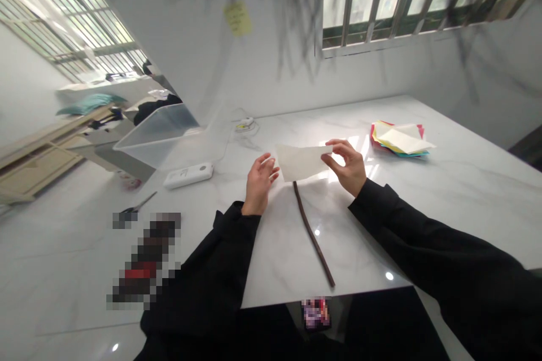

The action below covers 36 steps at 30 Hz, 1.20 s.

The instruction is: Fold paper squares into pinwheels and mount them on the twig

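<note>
Bright reflections are thrown on a pale marbled tabletop (275, 262); above it, a strip of white paper (302, 164) is pinched at its right end between thumb and fingers of the right hand (349, 168); nothing is seen to be gripped by the left hand (257, 187), whose loosely curved fingers are held beside the paper's left edge, though whether that edge is touched cannot be told; with a sure grip seen only on the right, the strip could be left to sag or swing, or be creased if pinched too hard; below it lies a brown stick (311, 227), seen unheld, which could be rolled aside if brushed on the smooth surface; farther right, loose sheets in a stack of coloured paper (402, 140) could be scattered by a careless forearm; on the left, a white device (188, 175) is set well apart
</note>
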Tool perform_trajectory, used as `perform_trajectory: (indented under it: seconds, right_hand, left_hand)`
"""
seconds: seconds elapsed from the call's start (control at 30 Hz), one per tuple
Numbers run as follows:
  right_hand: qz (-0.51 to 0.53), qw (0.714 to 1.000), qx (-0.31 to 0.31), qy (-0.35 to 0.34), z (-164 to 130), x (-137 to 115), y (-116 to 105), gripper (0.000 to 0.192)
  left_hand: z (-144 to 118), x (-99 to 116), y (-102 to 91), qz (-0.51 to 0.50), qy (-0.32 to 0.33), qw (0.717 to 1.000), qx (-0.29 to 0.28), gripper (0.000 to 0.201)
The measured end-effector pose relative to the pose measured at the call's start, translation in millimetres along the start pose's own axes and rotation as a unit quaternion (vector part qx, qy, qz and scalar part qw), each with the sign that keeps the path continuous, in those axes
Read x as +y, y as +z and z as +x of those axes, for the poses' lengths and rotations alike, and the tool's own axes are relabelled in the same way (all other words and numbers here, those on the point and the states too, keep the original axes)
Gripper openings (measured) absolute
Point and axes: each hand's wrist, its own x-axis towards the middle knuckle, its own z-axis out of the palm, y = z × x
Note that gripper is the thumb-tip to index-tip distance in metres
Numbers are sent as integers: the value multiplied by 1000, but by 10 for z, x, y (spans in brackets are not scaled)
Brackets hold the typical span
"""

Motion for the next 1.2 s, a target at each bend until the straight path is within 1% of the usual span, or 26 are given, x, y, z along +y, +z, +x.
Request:
perform_trajectory:
  seconds: [0.07,0.13,0.17,0.2,0.27,0.33,0.37,0.43,0.53,0.6,0.63,0.67,0.73,0.8,0.83,0.9,0.97,1.0,1.03,1.1,1.17,1.2]
  right_hand:
    - [-36,998,13,-48,-8,-26,4,18]
    - [-56,996,18,-67,-21,-44,7,11]
    - [-63,995,20,-69,-28,-50,8,7]
    - [-67,995,22,-70,-33,-56,8,4]
    - [-68,995,28,-73,-43,-69,6,1]
    - [-65,994,34,-81,-55,-87,3,6]
    - [-66,994,32,-87,-64,-97,3,9]
    - [-73,993,18,-94,-89,-113,8,17]
    - [-79,993,-17,-84,-134,-107,32,26]
    - [-67,995,-38,-67,-159,-87,54,26]
    - [-56,996,-47,-56,-168,-77,65,25]
    - [-44,997,-55,-44,-173,-69,74,24]
    - [-16,998,-60,-15,-173,-64,85,22]
    - [23,998,-49,27,-159,-67,87,27]
    - [44,997,-43,55,-149,-67,85,31]
    - [75,988,-51,122,-130,-53,81,40]
    - [75,977,-86,177,-115,-16,77,46]
    - [64,974,-97,193,-108,10,75,45]
    - [49,974,-94,199,-102,37,72,43]
    - [23,979,-53,194,-88,83,65,40]
    - [20,978,-10,209,-79,102,58,48]
    - [28,973,-9,230,-79,98,59,53]
  left_hand:
    - [-22,15,19,-41,-64,996,-41,50]
    - [-47,8,56,-76,-107,989,-64,50]
    - [-55,1,71,-90,-120,987,-66,49]
    - [-60,-3,80,-101,-124,985,-60,47]
    - [-58,9,72,-113,-105,987,-40,43]
    - [-50,53,36,-126,-82,988,-25,39]
    - [-49,85,14,-133,-83,987,-30,38]
    - [-60,152,-22,-144,-112,981,-67,35]
    - [-92,217,-39,-138,-162,965,-153,35]
    - [-103,214,-34,-134,-155,959,-194,35]
    - [-101,199,-32,-133,-144,960,-200,36]
    - [-95,177,-32,-130,-131,964,-194,37]
    - [-70,123,-37,-114,-114,976,-149,46]
    - [-44,73,-42,-90,-104,985,-105,57]
    - [-36,56,-42,-81,-97,987,-97,61]
    - [-34,40,-29,-73,-84,987,-112,64]
    - [-50,47,-3,-68,-84,983,-146,66]
    - [-62,57,10,-66,-88,981,-160,66]
    - [-74,69,20,-66,-91,979,-168,65]
    - [-91,94,27,-70,-88,978,-173,61]
    - [-96,117,19,-77,-83,979,-172,57]
    - [-96,125,13,-79,-81,978,-173,55]
